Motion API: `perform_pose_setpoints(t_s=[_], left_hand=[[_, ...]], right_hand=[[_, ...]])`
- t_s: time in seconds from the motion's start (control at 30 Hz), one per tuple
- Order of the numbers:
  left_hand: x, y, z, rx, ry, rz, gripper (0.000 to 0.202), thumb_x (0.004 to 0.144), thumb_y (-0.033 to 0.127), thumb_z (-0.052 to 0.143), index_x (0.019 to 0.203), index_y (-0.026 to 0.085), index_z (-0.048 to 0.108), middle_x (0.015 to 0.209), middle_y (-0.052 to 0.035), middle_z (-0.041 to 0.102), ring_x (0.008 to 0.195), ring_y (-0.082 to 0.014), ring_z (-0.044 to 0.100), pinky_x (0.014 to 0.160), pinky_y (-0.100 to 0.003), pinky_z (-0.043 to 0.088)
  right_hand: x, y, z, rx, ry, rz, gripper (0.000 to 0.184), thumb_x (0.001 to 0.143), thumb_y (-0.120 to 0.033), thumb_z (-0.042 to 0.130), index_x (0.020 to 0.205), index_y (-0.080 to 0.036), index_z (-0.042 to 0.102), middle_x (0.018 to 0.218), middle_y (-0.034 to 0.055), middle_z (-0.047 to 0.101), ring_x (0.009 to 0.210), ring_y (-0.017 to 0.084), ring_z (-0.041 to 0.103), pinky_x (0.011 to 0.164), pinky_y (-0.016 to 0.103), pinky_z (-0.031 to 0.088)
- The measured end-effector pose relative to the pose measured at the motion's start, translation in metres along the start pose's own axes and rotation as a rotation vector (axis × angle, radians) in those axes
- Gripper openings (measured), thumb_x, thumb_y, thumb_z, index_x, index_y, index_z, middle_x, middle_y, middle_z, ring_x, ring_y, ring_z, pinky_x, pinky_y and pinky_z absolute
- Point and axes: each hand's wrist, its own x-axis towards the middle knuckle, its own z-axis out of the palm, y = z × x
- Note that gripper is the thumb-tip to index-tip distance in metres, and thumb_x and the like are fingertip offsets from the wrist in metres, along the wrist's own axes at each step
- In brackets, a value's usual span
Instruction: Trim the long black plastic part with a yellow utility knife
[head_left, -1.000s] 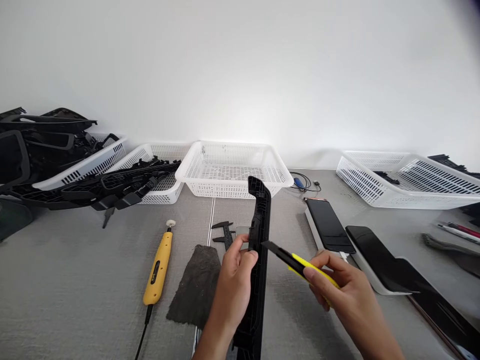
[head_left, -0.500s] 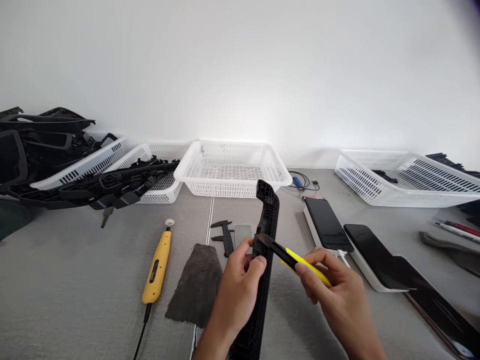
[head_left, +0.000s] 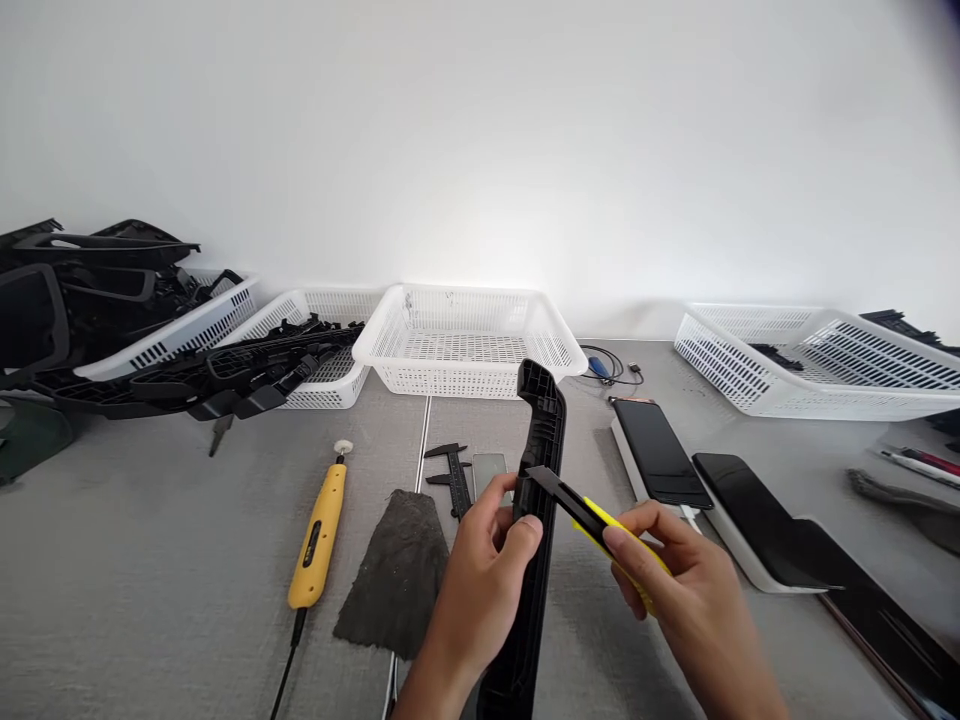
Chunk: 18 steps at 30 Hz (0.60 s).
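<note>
Black plastic trim strip (head_left: 541,500) stands lengthwise above the grey table (head_left: 150,560), and we grip it around its middle with our left hand (head_left: 480,580). Our right hand (head_left: 675,580) is closed on a yellow utility knife (head_left: 592,515), its tip touching the strip beside our left thumb. A dark cloth (head_left: 397,575) lies just left.

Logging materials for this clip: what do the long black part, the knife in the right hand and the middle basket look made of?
Long black part: apparently moulded plastic, matte, with ribs. Knife: yellow plastic body; dark tip, material unclear. Middle basket: white plastic, perforated lattice walls.
</note>
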Motion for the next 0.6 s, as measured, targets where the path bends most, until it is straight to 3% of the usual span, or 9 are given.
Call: perform_pose_setpoints(t_s=[0.1,0.2,0.33,0.47,0.6], left_hand=[[0.0,0.001,0.0,-0.014,-0.017,-0.003,0.025,0.097,0.048,0.058,0.101,0.024,0.06,0.071,0.0053,0.049,0.063,-0.0127,0.046,0.059,-0.022,0.04],[-0.001,0.002,0.001,-0.012,0.039,-0.059,0.037,0.095,0.059,0.06,0.1,0.023,0.058,0.069,0.0057,0.051,0.055,-0.0114,0.045,0.051,-0.021,0.039],[0.002,-0.003,0.0,0.005,0.112,-0.067,0.041,0.09,0.058,0.067,0.11,0.023,0.061,0.066,0.0064,0.053,0.053,-0.0123,0.049,0.047,-0.02,0.037],[0.009,-0.019,-0.003,0.084,0.141,-0.012,0.039,0.091,0.06,0.063,0.097,0.021,0.062,0.066,0.004,0.057,0.054,-0.0116,0.051,0.051,-0.02,0.038],[0.011,-0.025,-0.005,0.08,0.155,-0.009,0.048,0.089,0.066,0.062,0.106,0.02,0.064,0.062,0.0037,0.057,0.053,-0.0126,0.051,0.051,-0.021,0.037]], right_hand=[[-0.002,-0.006,0.0,-0.017,0.075,0.016,0.046,0.088,-0.067,0.07,0.079,-0.023,0.06,0.054,-0.0053,0.048,0.051,0.011,0.043,0.05,0.023,0.034],[-0.004,-0.01,0.002,-0.016,0.029,0.013,0.049,0.085,-0.07,0.07,0.076,-0.023,0.059,0.054,-0.0057,0.045,0.052,0.011,0.041,0.052,0.024,0.033],[-0.004,-0.01,0.008,-0.071,0.022,-0.008,0.05,0.084,-0.07,0.069,0.074,-0.023,0.059,0.055,-0.0064,0.041,0.054,0.011,0.038,0.053,0.024,0.031],[-0.003,-0.008,0.01,-0.056,0.112,-0.013,0.048,0.085,-0.07,0.066,0.075,-0.023,0.059,0.055,-0.0057,0.043,0.054,0.012,0.04,0.053,0.024,0.033],[-0.002,-0.006,0.011,-0.042,0.018,0.007,0.049,0.083,-0.07,0.068,0.073,-0.023,0.06,0.053,-0.0065,0.042,0.053,0.011,0.038,0.053,0.024,0.03]])
